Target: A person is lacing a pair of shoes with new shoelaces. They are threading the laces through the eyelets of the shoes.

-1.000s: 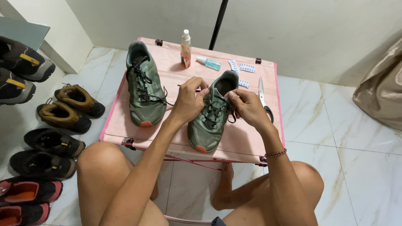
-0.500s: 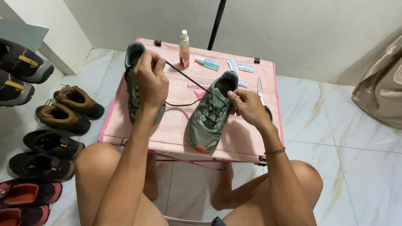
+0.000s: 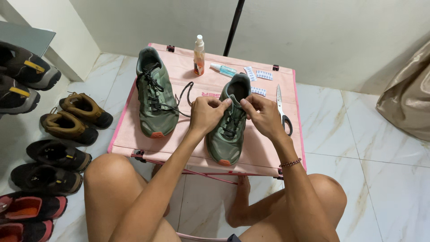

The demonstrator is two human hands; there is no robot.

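Green shoe (image 3: 226, 134), orange toe, black laces, lay on pink counter (image 3: 188, 85); both hands (image 3: 207, 113) (image 3: 264, 115) pinched its laces.

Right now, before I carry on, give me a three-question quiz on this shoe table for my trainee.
1. True or false: both hands are on the same shoe.
2. Which item lies on the table beside the right hand: A scissors, B a hammer, C a brush?
3. Fill in: the other green shoe's loose lace trails toward the ____ bottle.

Key:
1. True: the left hand and right hand pinch at the laces of the near green shoe.
2. A: the scissors lie on the pink table.
3. Spray: the lace of the far green shoe points toward the spray bottle.
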